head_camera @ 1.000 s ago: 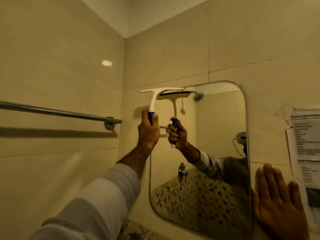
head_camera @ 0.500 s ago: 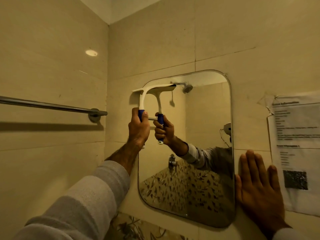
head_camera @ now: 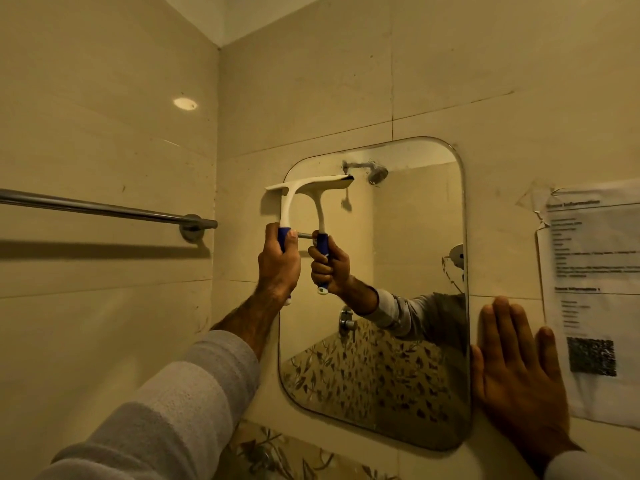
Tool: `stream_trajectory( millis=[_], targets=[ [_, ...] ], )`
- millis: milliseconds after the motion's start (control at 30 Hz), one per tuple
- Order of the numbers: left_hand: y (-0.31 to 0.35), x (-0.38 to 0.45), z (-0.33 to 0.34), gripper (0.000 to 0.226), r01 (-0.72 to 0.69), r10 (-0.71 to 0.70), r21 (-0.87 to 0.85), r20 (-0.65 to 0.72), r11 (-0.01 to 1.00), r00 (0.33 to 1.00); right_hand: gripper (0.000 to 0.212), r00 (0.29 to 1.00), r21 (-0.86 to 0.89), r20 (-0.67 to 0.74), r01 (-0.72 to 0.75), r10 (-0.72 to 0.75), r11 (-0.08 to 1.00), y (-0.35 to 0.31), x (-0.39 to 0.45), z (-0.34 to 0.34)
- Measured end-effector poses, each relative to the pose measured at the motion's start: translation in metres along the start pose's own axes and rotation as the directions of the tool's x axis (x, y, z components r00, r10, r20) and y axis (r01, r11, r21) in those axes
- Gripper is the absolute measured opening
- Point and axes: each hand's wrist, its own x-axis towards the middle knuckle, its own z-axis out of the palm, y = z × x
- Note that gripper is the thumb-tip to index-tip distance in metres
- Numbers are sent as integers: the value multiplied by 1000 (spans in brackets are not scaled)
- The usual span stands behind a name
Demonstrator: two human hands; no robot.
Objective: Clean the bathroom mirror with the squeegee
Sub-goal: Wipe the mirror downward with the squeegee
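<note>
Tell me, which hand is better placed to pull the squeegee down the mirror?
Left. The left hand grips the squeegee, its blade high on the mirror; the right hand lies flat on the wall.

Glossy wall tiles; shiny metal rail; plastic squeegee; paper notice.
</note>
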Motion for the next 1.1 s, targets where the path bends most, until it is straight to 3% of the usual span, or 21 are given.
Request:
stream_trajectory(
  millis=[67,100,133,167,200,233,267,300,467,1100],
  targets=[
    [-2,-5,-1,27,9,-9,-2,4,1000,1000,21,993,-200,31,117,-113,973,2,1,-11],
    [-4,-8,-1,27,15,-15,-4,6,1000,1000,21,982,-400,-6,170,-188,901,-6,-15,-28],
    [-6,-11,-2,28,21,-21,-5,8,1000,1000,28,969,-615,9,199,-246,763,-6,-29,-56],
    [-8,-15,-3,28,26,-26,-4,10,1000,1000,34,940,-842,36,211,-340,496,-1,-53,-99],
    [-11,-19,-4,27,31,-31,-5,13,1000,999,39,847,-978,38,141,-531,156,3,-79,-154],
    [-15,-23,-6,25,36,-35,-7,18,999,999,55,726,-973,179,30,-664,-229,5,-104,-203],
    [-19,-28,-7,23,41,-41,-5,20,999,999,64,691,-888,277,-82,-668,-453,2,-126,-241],
    [-24,-33,-9,21,48,-48,-2,22,999,999,68,711,-819,252,-205,-657,-536,2,-144,-267],
    [-48,-69,-15,19,92,-94,30,37,995,995,71,736,-715,285,-263,-614,-648,5,-129,-263],
    [-144,-235,-67,11,196,-224,193,138,961,965,69,719,-712,285,-284,-634,-642,6,-138,-257]
  ],
)
